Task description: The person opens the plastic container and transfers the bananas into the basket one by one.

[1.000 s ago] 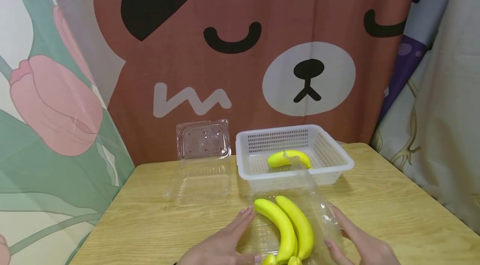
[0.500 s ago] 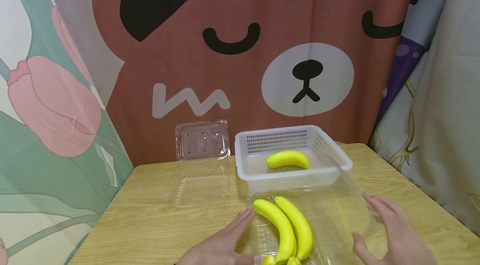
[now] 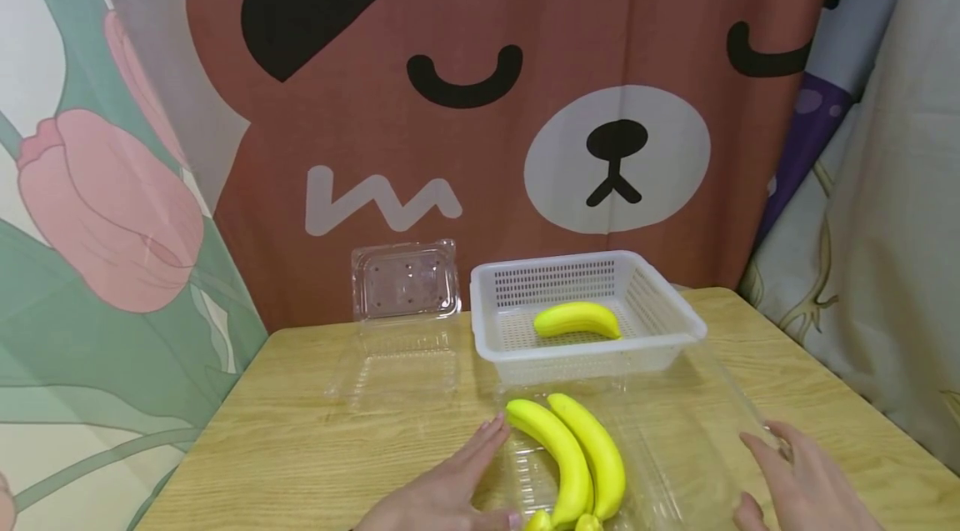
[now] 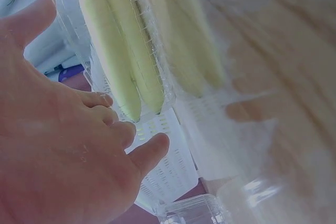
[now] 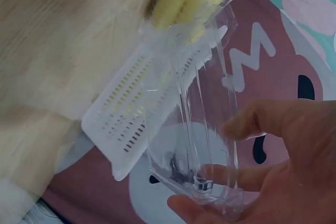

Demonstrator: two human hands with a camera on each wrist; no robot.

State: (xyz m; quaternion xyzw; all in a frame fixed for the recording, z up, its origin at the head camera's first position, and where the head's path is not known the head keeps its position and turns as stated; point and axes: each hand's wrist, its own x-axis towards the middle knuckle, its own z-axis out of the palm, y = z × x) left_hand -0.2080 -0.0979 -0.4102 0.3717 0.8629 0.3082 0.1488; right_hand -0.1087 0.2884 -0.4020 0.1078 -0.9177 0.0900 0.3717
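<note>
The clear box [image 3: 528,464] sits on the table [image 3: 270,431], just in front of the white basket [image 3: 588,351], with yellow bananas [image 3: 596,443] inside. The left hand [image 3: 450,488] has its fingers stretched out at the box's left edge and grips nothing. The right hand [image 3: 806,481] pinches the outer edge of the lid [image 3: 697,423], which opens out to the right. Wood shows between this box and another see-through box [image 3: 408,281].

Right grip [image 5: 283,166] holds clear lid [image 5: 191,114]; bananas [image 5: 178,1], white basket [image 5: 113,124] beyond.

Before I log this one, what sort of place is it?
Likely a curtained indoor corner: a wooden table, a bear-print curtain behind it and tulip-print cloth at the picture's left.
</note>
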